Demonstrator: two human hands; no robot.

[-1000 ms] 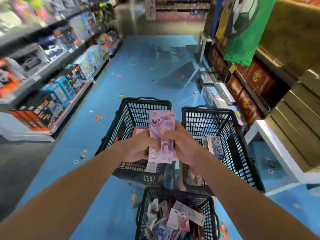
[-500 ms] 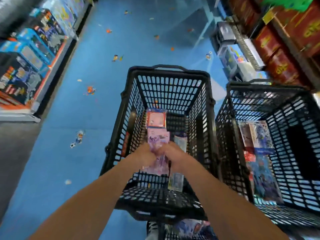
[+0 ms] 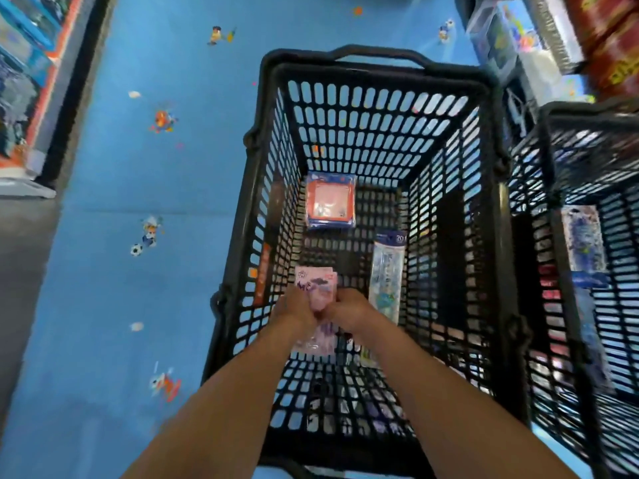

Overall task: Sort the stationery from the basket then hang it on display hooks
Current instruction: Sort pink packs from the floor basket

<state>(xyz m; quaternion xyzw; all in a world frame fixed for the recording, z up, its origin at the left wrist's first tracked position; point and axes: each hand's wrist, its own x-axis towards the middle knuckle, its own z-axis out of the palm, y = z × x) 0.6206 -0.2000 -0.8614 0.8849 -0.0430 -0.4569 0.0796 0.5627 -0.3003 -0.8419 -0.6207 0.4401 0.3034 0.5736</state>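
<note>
- Pink card packs [image 3: 317, 286] now sit low inside the black basket [image 3: 380, 69]; a second ago they were above the rim.
- Left hand [image 3: 297, 311] and right hand [image 3: 352, 311] both pinch the stack, fingers curled.
- Judgement: sorting continues; no hanging yet.

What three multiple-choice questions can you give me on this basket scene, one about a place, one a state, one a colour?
1. Where is the red-framed square pack? A on a shelf; B on the bottom of the middle basket, at its far end; C on a hook.
2. How are the packs at its near end held? A by left hand and right hand together; B lying untouched; C by one hand only.
3. What colour are those packs? A green; B black; C pink.
Answers: B, it lies on the basket bottom beyond the hands; A, both hands grip them; C, pink shows above the fingers.
</note>
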